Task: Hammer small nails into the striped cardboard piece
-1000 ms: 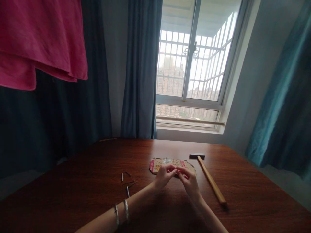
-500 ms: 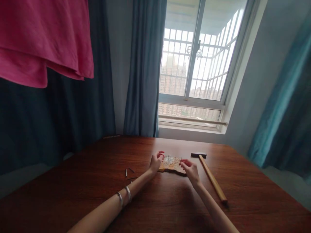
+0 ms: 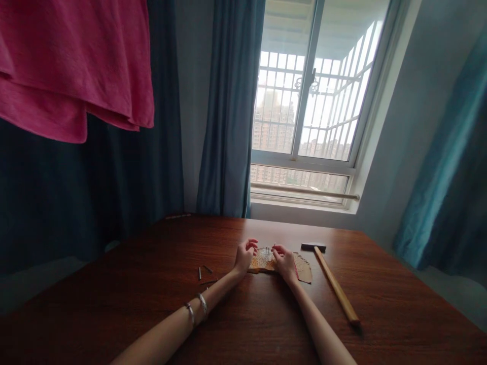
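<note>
A thin board spotted in yellow and white (image 3: 262,262) lies on the table, its lower edge uneven. Two thin upright nails (image 3: 267,250) stand close together near its far edge. At the board's left end is my left hand (image 3: 244,257), fingers curled in and thumb close to them; anything between its fingertips is too small to name. My right hand (image 3: 284,261) is over the board just right of the nails, fingertips pinched, and what they hold is unclear. Beyond it shows a plain tan, fan-shaped part (image 3: 303,268) with a notched far edge.
A hammer (image 3: 337,286) with a wooden handle and dark head lies to the right. Several loose nails (image 3: 200,274) lie near my left forearm. The brown wooden table (image 3: 243,324) reaches towards the window and curtains. A pink cloth (image 3: 76,76) hangs at upper left.
My right hand has moved left from the board's right end to beside the nails, uncovering the tan fan-shaped part. My left hand stays at the left end. The view has shifted slightly.
</note>
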